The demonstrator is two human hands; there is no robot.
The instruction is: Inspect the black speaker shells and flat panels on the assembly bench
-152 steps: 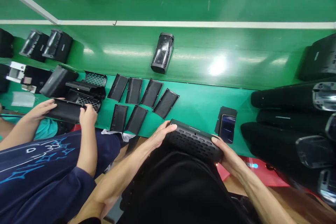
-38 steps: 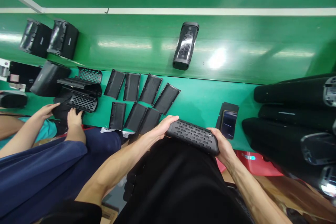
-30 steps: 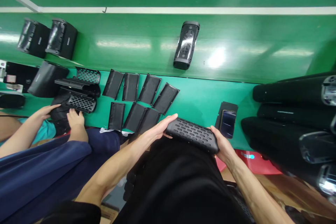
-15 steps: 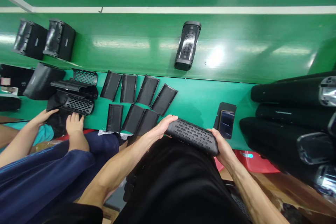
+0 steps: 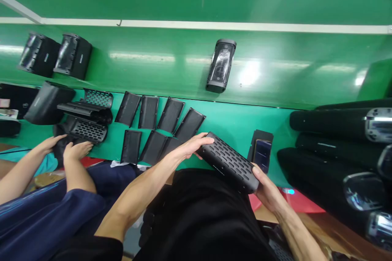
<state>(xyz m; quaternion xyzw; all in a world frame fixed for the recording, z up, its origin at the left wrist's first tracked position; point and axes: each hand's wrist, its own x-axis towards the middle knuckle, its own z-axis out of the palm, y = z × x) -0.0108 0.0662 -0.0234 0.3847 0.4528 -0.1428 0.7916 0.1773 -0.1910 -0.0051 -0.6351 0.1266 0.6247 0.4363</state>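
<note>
A long black speaker housing (image 5: pixel 234 159) with a slotted grille is held between my two hands over my lap at the table's front edge. My left hand (image 5: pixel 197 145) closes on its left end, thumb on top and fingers beneath. At the opposite end, my right hand (image 5: pixel 266 183) grips with the thumb along the edge and the fingers hidden behind. The slotted face is turned upward, and a smooth side with small pale lettering faces me. Just beyond my right hand lies a phone (image 5: pixel 262 154) on a dark flat piece (image 5: pixel 255 135).
Several black flat panels (image 5: pixel 149 112) lie left of centre. A speaker (image 5: pixel 221 65) stands farther back. Large black cylindrical speakers (image 5: pixel 324 120) crowd the right. At left, a co-worker's hands (image 5: pixel 76 151) touch a slotted black cover (image 5: pixel 90 130). A red bin (image 5: pixel 303 202) sits below the edge.
The speaker housing has tilted in my hands, so its lettered side now shows, and its right end points lower. The co-worker's hands have shifted slightly. The whole view has moved up a little.
</note>
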